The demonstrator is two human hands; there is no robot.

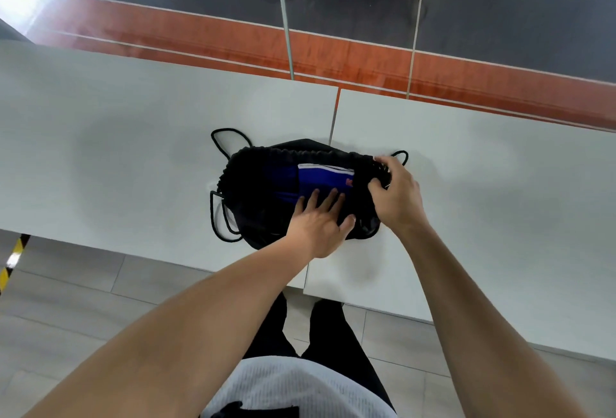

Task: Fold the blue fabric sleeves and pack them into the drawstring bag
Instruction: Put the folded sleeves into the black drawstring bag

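White tabletop (133, 137), two slabs butted, orange-striped floor beyond. Black bag (253, 184) lies across seam, mouth open. Blue sleeves (316, 181) inside bag, long axis left-right. Left hand (320, 221) flat, fingers spread, pressing sleeves down from near side. Right hand (396, 191) pinching bag rim at right end, beside cord (401, 156). Likely next: cinch.

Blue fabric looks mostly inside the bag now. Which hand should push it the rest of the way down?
Probably the left hand: its fingers already lie flat on the blue fabric inside the black drawstring bag. The right hand grips the bag's rim at the right, holding the mouth open.
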